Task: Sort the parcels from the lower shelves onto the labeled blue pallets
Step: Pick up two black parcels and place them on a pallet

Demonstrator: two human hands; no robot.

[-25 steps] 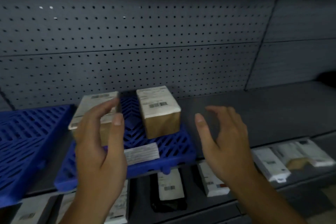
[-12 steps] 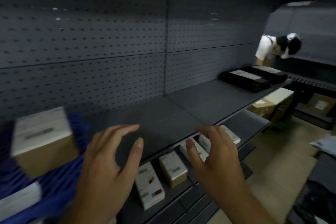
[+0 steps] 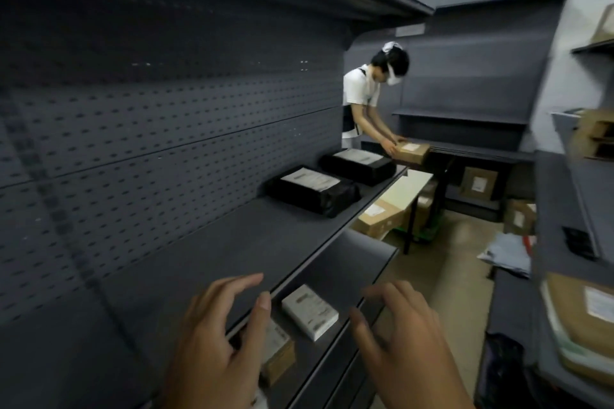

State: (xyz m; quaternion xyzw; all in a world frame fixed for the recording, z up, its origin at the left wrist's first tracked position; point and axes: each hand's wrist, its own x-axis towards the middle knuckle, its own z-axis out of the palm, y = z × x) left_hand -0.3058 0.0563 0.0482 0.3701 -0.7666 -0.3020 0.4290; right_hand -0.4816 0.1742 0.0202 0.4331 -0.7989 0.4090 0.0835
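Over the lower shelf [image 3: 335,279], left hand [image 3: 212,345] and right hand [image 3: 405,339] hover empty, fingers spread wide, flanking the white parcel [image 3: 309,311], probably shaped to lift it; no blue pallets visible.

- I can read no text anywhere; every label is blurred.
- The white parcel [image 3: 309,311] between my hands bears only smudged print.
- The labels on the two black parcels [image 3: 312,191] on the shelf [image 3: 206,262] stay illegible to me.
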